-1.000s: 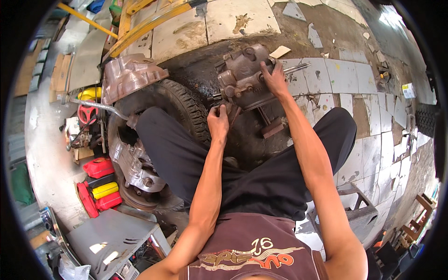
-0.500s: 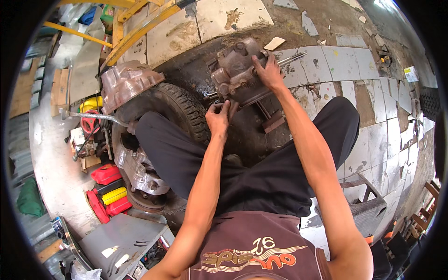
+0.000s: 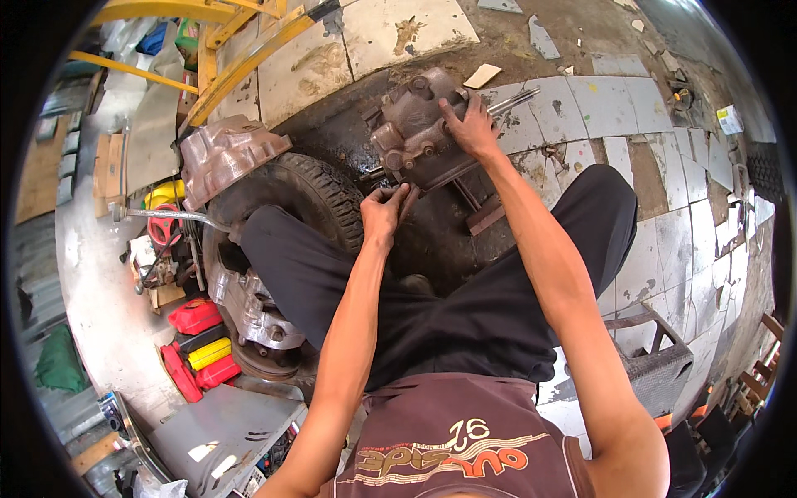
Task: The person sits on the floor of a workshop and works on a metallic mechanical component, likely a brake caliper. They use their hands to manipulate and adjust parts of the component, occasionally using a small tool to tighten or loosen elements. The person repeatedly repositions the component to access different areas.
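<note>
A grimy metal gearbox (image 3: 407, 137) lies on the dark, oily floor in front of my knees, with a shiny shaft (image 3: 515, 101) sticking out at its right end. My right hand (image 3: 471, 129) grips the top of the housing near that shaft, fingers curled over it. At the gearbox's lower left edge, my left hand (image 3: 382, 216) is closed in a pinch. Whatever lies between those fingertips is too small and hidden to name. Below the housing a rusty metal bar with a crosspiece (image 3: 483, 216) rests on the floor.
Left of the gearbox lies a tyre (image 3: 320, 195) with a bell-shaped metal housing (image 3: 232, 158) on it. A long-handled metal tool (image 3: 178, 213) reaches over my left knee. Beyond are a red toolbox (image 3: 178, 369) and yellow frame (image 3: 249, 62). A grey crate (image 3: 660, 369) stands right.
My left hand has shifted slightly left and down from the gearbox's edge, still pinched. My right hand stays on the housing. The whole view has shifted a little.
</note>
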A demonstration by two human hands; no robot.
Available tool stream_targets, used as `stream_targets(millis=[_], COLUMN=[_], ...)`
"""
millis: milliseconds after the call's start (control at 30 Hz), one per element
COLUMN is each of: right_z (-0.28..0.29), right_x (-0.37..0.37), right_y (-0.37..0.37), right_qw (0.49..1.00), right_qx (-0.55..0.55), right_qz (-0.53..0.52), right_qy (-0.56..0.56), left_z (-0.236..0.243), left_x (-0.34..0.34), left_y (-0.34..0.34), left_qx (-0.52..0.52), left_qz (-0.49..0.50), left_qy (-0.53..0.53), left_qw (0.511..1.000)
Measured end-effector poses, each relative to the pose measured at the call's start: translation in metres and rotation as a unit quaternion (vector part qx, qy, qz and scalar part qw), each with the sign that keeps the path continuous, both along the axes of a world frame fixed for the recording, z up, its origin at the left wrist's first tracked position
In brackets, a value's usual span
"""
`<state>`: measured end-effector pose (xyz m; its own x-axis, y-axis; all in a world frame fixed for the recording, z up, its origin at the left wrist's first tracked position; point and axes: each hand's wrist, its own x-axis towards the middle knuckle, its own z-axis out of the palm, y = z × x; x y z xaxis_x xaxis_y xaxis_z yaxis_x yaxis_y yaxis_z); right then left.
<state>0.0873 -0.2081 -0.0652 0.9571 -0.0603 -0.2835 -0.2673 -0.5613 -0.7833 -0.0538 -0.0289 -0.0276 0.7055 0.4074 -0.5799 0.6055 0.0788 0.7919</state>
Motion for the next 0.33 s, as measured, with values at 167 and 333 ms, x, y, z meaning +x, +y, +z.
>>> stream_targets(millis=[167, 333], right_z=[0.004, 0.0], right_x=[-0.001, -0.002], right_y=[0.008, 0.007], right_qw=[1.0, 0.999], right_qx=[0.017, 0.029], right_qz=[0.008, 0.0], right_qy=[-0.004, -0.026], left_z=[-0.013, -0.003], left_x=[0.0, 0.005], left_y=[0.014, 0.023], left_qx=[-0.082, -0.126], left_qz=[0.068, 0.028], left_qy=[-0.087, -0.048], left_qw=[0.991, 0.99])
